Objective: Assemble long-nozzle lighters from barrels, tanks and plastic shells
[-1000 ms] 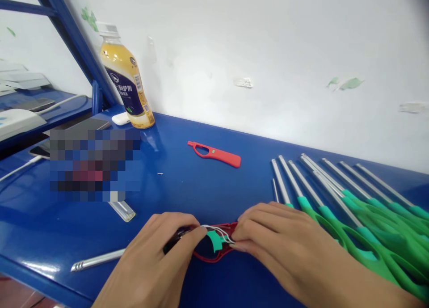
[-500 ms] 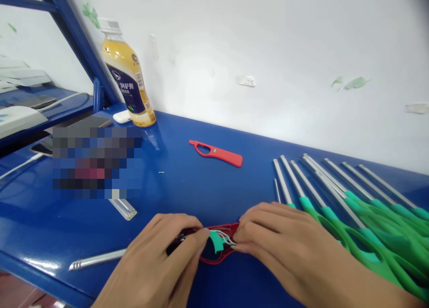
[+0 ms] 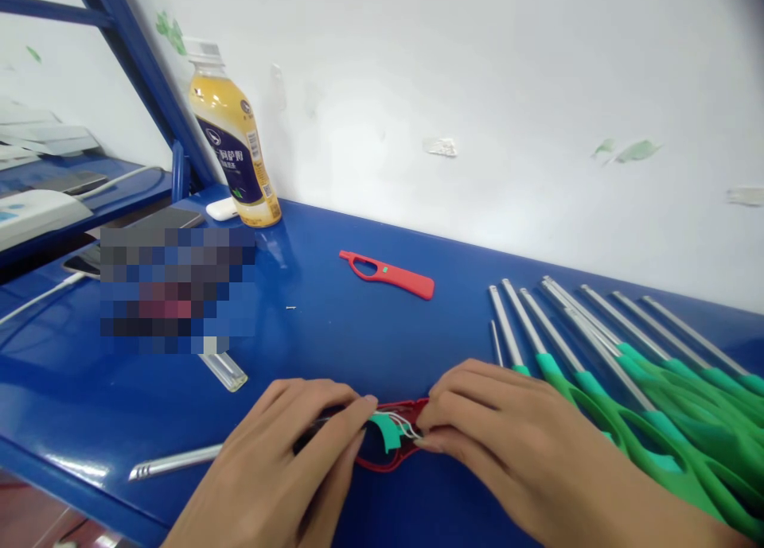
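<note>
A red lighter half-shell point(image 3: 382, 462) lies between my hands, its open side up. Inside it are a teal trigger point(image 3: 391, 434) and thin white wires point(image 3: 399, 419). My left hand point(image 3: 292, 445) is closed on the shell's front end; a metal lighter tube point(image 3: 179, 460) sticks out to the left beyond it. My right hand point(image 3: 483, 429) pinches the shell's handle end, the fingertips by the wires. Both hands cover much of the lighter. Farther back on the blue table lies a separate red lighter half-shell point(image 3: 406, 281) with a small green mark.
Several green lighters point(image 3: 668, 405) with metal tubes lie at the right. A drink bottle point(image 3: 235, 150) stands at the back left, near a phone point(image 3: 164, 222) and a pixelated patch. A clear plastic piece point(image 3: 225, 371) and a tiny screw-like part point(image 3: 290, 308) lie on the table point(image 3: 334, 349).
The view has shifted slightly. My left thumb has moved up a little along the shell's upper edge; both hands keep their hold on the lighter.
</note>
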Demonstrator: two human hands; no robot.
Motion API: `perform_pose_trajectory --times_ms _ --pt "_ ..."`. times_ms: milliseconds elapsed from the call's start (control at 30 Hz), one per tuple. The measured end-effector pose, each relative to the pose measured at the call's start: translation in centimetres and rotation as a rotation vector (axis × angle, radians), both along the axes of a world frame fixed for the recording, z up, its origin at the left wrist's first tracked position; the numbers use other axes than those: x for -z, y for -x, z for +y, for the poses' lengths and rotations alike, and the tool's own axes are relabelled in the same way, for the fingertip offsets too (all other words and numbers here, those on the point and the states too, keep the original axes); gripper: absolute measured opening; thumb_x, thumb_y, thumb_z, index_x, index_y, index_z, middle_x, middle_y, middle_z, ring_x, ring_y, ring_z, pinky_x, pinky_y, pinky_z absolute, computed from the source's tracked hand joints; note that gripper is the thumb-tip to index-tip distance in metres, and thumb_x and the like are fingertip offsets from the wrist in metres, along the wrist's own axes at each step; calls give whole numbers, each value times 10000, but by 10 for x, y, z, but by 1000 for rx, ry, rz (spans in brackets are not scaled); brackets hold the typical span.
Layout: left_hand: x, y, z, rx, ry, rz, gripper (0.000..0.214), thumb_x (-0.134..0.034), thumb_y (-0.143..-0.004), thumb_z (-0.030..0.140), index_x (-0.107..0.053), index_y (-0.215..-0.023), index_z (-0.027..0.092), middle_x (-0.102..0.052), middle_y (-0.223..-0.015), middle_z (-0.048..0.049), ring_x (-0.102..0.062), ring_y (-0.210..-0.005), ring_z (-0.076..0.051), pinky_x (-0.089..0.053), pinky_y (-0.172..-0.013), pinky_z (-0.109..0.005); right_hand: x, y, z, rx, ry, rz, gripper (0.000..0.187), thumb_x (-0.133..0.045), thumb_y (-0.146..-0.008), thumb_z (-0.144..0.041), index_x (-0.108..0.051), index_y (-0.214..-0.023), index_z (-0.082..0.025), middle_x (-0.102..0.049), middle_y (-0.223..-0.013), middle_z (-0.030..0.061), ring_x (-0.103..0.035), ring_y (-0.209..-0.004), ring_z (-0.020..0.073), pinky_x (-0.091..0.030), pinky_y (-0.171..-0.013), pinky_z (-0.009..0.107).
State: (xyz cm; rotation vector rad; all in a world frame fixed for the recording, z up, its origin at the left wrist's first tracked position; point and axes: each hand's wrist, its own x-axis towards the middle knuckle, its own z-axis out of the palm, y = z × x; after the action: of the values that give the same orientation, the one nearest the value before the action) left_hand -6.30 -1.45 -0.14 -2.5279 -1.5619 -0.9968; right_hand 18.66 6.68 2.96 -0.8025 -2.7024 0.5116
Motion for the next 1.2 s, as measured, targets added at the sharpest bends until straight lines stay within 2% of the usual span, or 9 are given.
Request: perform_pose_trajectory --times_ms 100,233,333,467,533,733,933,1200 --pt "-3 15 -7 -57 -63 67 329 -519 -1049 116 -633 -1318 268 -709 -1217 -16 -681 -1100 -148 -534 -980 -265 -1 -1 0 -8 -34 -18 336 -422 -1135 -285 -701 -952 -242 -703 -869 12 -651 -807 175 -533 -775 311" --pt "1 45 -16 -41 -103 221 277 -480 -1103 325 -671 -1304 331 -727 -1249 20 -702 -1103 -159 -526 -1015 -251 0 -2 1 -16 -26 -14 328 -415 -1136 -287 -698 -976 -246 -704 -887 9 -646 -817 177 -529 -773 313" --pt "5 54 -18 -32 -81 270 311 -457 -1090 277 -671 -1303 351 -745 -1231 29 -734 -1058 -158 -569 -940 -235 1 -2 2 -16 -5 -9 240 -480 -1116 -307 -680 -992 -259 -707 -916 -15 -635 -830 181 -519 -763 322" --pt "7 48 -18 -69 7 248 370 -503 -1005 166 -682 -1263 361 -747 -1204 33 -760 -945 -138 -592 -725 -186 0 -1 4 -23 -4 8 161 -530 -1095 -292 -667 -1013 -268 -714 -938 -37 -627 -827 177 -506 -739 325" --pt "7 45 -18 -72 26 216 394 -505 -984 136 -692 -1239 371 -746 -1191 37 -760 -924 -130 -581 -680 -175 0 -1 4 -21 -10 22 162 -529 -1094 -274 -667 -1009 -265 -716 -931 -40 -627 -818 174 -503 -736 324" --pt "3 39 -14 -44 39 121 300 -520 -1020 140 -701 -1173 324 -728 -1142 18 -735 -891 -112 -577 -735 -162 2 -1 2 0 7 25 147 -562 -1083 -277 -680 -996 -258 -717 -924 -20 -627 -817 178 -512 -733 315" --pt "0 22 -7 -26 -14 16 214 -539 -1023 103 -663 -1100 260 -674 -1053 -11 -665 -896 -128 -562 -736 -197 -1 -4 1 -6 -11 -14 86 -658 -1023 -209 -673 -959 -265 -706 -883 -47 -615 -777 173 -504 -697 312" --pt "-3 13 -3 -61 57 53 185 -488 -1080 144 -645 -1054 239 -660 -1032 -23 -642 -864 -141 -564 -753 -262 -3 -8 1 -3 -29 -35 99 -708 -986 -199 -665 -932 -269 -694 -852 -47 -632 -760 173 -516 -678 305"
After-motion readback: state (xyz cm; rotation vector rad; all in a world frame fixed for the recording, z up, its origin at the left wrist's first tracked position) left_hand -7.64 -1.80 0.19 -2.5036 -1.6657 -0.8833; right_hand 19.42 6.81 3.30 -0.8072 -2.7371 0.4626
